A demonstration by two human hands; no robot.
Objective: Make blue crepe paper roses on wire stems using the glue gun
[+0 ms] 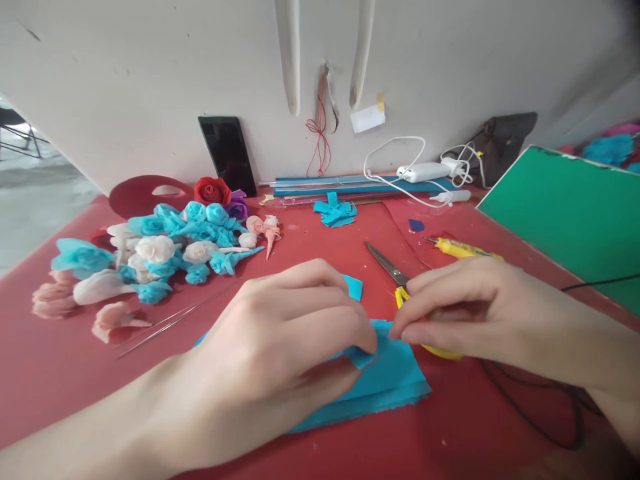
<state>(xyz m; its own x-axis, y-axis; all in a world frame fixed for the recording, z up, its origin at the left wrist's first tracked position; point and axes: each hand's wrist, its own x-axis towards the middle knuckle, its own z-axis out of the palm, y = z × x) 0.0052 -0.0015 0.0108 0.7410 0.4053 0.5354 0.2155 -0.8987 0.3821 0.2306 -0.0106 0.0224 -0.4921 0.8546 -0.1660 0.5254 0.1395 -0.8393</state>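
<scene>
1. A pale wall (150,80) stands behind a red tabletop (300,247), on which both hands work.
2. Left of and beyond the left hand's grip lies a heap of blue, white and pink paper flowers (155,248); thin wires (165,325) lie nearer to that hand.
3. The left hand (280,340) is curled, pinching a small blue piece (361,357) between thumb and fingers.
4. Straight beyond the grip, well apart, lies a cluster of crossed blue strips (335,211).
5. Directly under the pinch are stacked blue sheets (400,370). The step in hand appears to be handling the small piece over them; the next move seems to call for a light hold, as the material looks thin.
6. Scissors (387,263) lie beyond the right fingertips, their yellow handles partly hidden.
7. The right hand (460,307) has thumb and fingertips drawn close together by the sheets' edge; whether they pinch anything, I cannot tell.
8. Beyond it lies a yellow-handled tool (463,249); farther right leans a green board (570,213).
</scene>
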